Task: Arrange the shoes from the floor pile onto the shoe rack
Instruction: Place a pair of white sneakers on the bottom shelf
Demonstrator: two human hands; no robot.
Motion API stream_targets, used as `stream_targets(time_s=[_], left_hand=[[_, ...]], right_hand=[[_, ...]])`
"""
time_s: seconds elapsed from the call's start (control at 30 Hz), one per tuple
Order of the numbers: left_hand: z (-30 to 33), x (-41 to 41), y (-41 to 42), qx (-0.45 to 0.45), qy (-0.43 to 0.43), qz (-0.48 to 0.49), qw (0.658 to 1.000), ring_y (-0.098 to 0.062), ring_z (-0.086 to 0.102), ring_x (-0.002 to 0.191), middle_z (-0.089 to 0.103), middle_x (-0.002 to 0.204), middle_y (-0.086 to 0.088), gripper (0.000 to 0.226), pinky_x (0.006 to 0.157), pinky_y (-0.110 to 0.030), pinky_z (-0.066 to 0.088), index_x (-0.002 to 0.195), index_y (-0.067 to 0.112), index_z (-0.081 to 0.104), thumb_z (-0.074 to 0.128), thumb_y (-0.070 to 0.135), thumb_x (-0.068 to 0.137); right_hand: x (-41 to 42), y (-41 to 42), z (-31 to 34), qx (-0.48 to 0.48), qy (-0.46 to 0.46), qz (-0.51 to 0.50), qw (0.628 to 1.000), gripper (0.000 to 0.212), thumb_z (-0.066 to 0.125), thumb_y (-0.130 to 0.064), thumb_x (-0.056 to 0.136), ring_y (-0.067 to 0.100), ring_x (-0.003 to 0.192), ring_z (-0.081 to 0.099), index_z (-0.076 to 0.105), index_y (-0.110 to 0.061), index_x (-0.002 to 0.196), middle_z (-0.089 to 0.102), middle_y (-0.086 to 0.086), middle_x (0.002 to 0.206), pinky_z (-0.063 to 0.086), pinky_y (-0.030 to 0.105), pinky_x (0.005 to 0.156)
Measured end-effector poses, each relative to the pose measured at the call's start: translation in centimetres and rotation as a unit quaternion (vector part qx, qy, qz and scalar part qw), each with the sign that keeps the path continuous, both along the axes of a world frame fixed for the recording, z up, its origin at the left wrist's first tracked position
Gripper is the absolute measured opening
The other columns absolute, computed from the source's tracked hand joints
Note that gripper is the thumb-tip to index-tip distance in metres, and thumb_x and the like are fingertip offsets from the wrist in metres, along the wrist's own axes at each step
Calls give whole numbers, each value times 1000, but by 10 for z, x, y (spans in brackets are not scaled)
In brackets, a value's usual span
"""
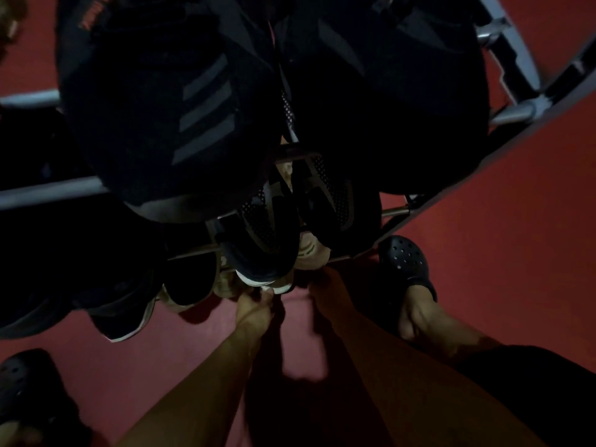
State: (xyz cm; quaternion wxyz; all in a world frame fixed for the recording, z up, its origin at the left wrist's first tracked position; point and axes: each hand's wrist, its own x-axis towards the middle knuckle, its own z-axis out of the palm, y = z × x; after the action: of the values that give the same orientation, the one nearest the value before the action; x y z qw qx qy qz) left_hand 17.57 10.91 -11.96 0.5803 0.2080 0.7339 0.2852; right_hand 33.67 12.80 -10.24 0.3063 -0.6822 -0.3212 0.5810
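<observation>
I look straight down over the shoe rack [48, 192], in dim light. My left hand [254, 306] reaches to the rack's lowest front edge and grips the white-soled end of a shoe [280, 288] there. My right hand [321, 283] is next to it, under a beige shoe [311, 251]; its fingers are lost in shadow. Two large black sneakers with grey stripes [161, 108] fill the top tier. A dark mesh sneaker [267, 227] and its pair [332, 195] sit one tier down.
More black shoes [190, 275] stick out of the lower tiers at the left. My feet wear black clogs, one at the right [404, 261] close to the rack's corner, one at the bottom left [19, 379]. Red floor [500, 237] surrounds the rack.
</observation>
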Motion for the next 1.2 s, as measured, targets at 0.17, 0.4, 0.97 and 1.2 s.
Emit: stream_targets(time_s=[0.17, 0.4, 0.97, 1.2], left_hand=[[-1, 7, 7, -67, -155, 110, 979, -37, 66, 111, 69, 118, -23, 25, 100, -54, 53, 125, -7, 55, 47, 3, 104], [0, 13, -4, -41, -169, 140, 975, -37, 69, 111, 69, 121, -23, 31, 94, -44, 58, 130, 0, 51, 45, -6, 100], [-3, 0, -8, 8, -155, 135, 979, -40, 65, 117, 69, 119, -23, 26, 106, -53, 48, 118, 6, 60, 48, -7, 99], [-2, 11, 0, -17, -132, 98, 986, -26, 69, 101, 69, 112, -17, 23, 96, -38, 55, 121, 4, 54, 47, -5, 101]], right_hand=[[7, 7, 9, 8, 77, -38, 996, 28, 50, 20, 78, 3, 64, 66, 57, 1, 98, 66, 5, 82, 50, 19, 53], [-3, 5, -1, -96, 121, -16, 988, 55, 48, 10, 78, 12, 83, 63, 62, -19, 122, 70, 10, 109, 48, 25, 66], [6, -16, 1, -40, 144, -80, 986, 56, 62, 20, 80, 22, 101, 67, 53, 1, 132, 63, 20, 126, 57, 18, 71], [9, -18, -4, -56, 104, -28, 993, 60, 68, 12, 81, 11, 99, 66, 54, -9, 134, 66, 10, 124, 52, 13, 66]])
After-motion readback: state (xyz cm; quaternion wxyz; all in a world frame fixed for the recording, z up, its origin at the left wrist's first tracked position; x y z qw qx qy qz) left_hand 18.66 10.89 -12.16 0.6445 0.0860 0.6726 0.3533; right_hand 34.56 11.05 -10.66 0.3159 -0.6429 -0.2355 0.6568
